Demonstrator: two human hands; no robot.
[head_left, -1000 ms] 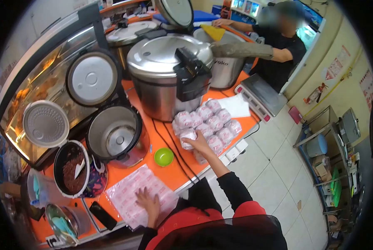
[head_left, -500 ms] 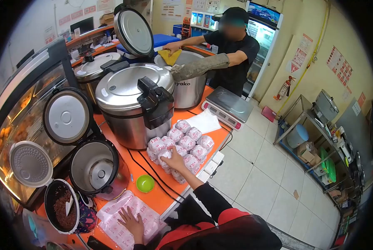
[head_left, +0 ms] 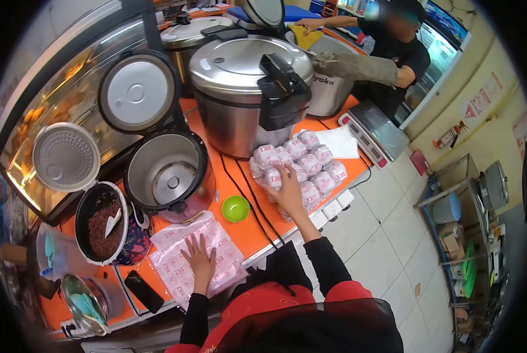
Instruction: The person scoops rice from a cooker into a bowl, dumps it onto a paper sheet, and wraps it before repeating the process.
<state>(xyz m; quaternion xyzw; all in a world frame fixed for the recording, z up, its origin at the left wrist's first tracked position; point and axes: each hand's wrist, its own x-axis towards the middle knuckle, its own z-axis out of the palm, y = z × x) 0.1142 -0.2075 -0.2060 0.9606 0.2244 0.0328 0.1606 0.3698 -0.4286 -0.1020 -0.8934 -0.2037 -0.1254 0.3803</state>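
My left hand (head_left: 199, 262) lies with fingers spread on a stack of pink-printed wrapping papers (head_left: 175, 270) near the counter's front edge. Farther right, my right hand (head_left: 288, 191) is on one of the wrapped round bundles (head_left: 272, 178) at the front left of the pile, its fingers curved around it. The rest of the pile (head_left: 311, 165) holds several white bundles with pink print, stacked close together. A green bowl (head_left: 235, 209) stands between the papers and the pile.
Large steel cooker (head_left: 249, 76) behind the pile; open cooker (head_left: 169, 176) and pot of reddish-brown rice (head_left: 103, 226) at left. Phone (head_left: 144, 292) at the front edge. Scale (head_left: 375, 132) at right. Black cables cross the counter. A co-worker (head_left: 390, 47) holds a yellow cloth (head_left: 304, 36).
The view has shifted, so the counter appears farther right and higher. My right hand stays on a bundle in the pile and my left hand stays on the papers.
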